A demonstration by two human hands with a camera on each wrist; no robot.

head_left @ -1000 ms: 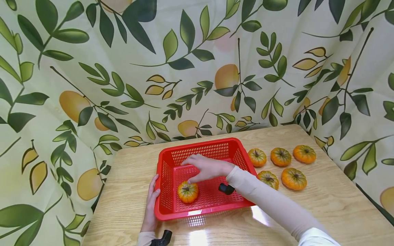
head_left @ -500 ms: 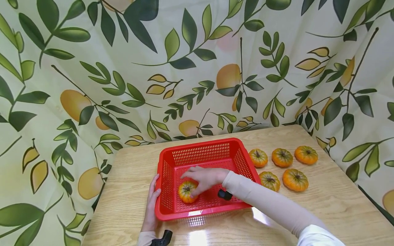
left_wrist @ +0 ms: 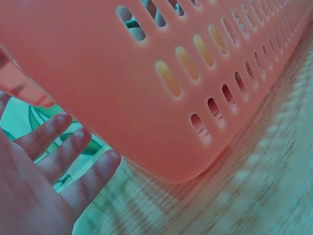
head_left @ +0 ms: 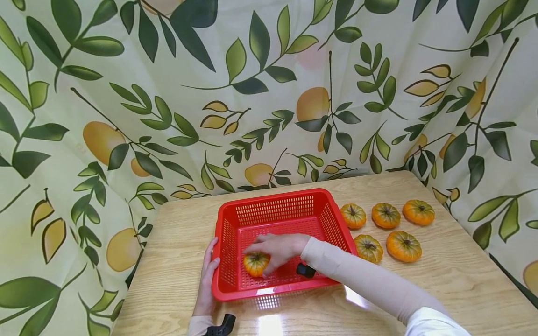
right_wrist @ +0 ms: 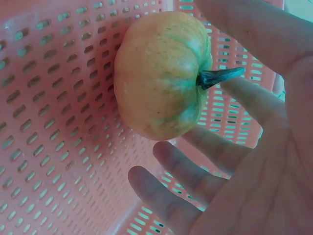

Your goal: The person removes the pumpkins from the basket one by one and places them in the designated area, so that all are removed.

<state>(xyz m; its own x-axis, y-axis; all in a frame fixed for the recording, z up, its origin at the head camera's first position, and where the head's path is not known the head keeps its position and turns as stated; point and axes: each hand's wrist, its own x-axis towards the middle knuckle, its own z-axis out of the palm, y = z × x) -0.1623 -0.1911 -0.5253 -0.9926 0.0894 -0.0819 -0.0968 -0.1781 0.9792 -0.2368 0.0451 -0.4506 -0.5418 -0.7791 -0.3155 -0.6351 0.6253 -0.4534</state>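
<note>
A red plastic basket [head_left: 216, 280] with slotted walls sits on the wooden table. In it lies a small orange pumpkin [head_left: 255, 267] with a short dark stem, near the left end. My right hand [head_left: 282, 249] reaches down over this pumpkin, thumb on the near side and fingers on the far side. In the right wrist view the pumpkin [right_wrist: 156, 73] sits between thumb and fingers, the last two fingers spread below it. My left hand [head_left: 206, 282] rests against the basket's left side. In the left wrist view its fingers [left_wrist: 80, 188] are extended, fingertips right at the basket wall.
To the right of the basket, several more small pumpkins [head_left: 403, 246] stand in two rows on the table [head_left: 180, 242]. A cloth printed with leaves and fruit [head_left: 269, 107] hangs behind the table and along its sides.
My right hand has come down from above the pumpkin, and its thumb and fingers have closed in around it. The left hand and the basket have stayed in place.
</note>
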